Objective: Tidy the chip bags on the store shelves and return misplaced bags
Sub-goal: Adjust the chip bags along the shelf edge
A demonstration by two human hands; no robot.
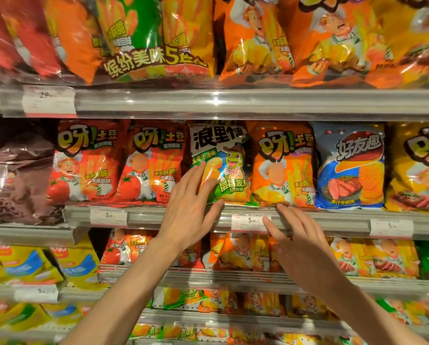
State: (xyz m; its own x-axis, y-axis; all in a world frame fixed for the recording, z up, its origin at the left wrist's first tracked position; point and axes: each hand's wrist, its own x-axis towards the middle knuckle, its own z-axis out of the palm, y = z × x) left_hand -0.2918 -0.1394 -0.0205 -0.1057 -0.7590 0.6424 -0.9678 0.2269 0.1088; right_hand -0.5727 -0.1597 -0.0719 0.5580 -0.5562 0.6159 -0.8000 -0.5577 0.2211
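A green and yellow chip bag with a frog cartoon stands upright on the middle shelf, between a red tomato bag and an orange bag. My left hand lies flat against the lower left front of the frog bag, fingers spread, thumb at the bag's bottom edge. My right hand is below and to the right, fingers apart, fingertips touching the shelf's front rail near the orange bag's base. Neither hand grips anything.
A blue steak-flavour bag and a yellow bag stand to the right. Brown bags fill the left end. Large bags line the upper shelf. Price tags hang on the rail. Lower shelves hold several more bags.
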